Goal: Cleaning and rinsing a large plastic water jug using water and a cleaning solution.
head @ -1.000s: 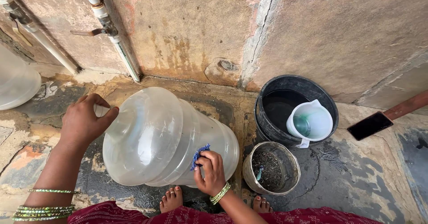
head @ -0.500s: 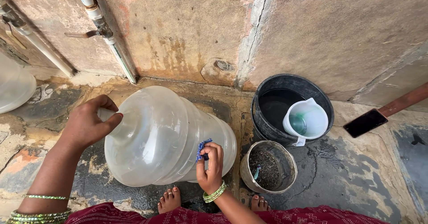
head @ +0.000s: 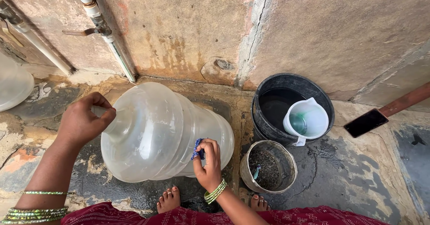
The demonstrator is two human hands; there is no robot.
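Fingers of my right hand (head: pixel 208 162) clamp a blue scrubber (head: pixel 198 148) against the water jug (head: pixel 156 131); my left hand (head: pixel 83 122) grips its neck.

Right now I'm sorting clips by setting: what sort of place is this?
Probably an outdoor washing spot: bare stained wall, pipe with a tap, wet stone floor, black bucket.

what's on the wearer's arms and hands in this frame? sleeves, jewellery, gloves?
Both arms are bare, no sleeves or gloves. The left hand has several thin bangles up the forearm, gold-toned with green, one apart from a stacked cluster at the frame's lower edge. The right hand has a small stack of green and gold bangles at the wrist. No rings can be made out.
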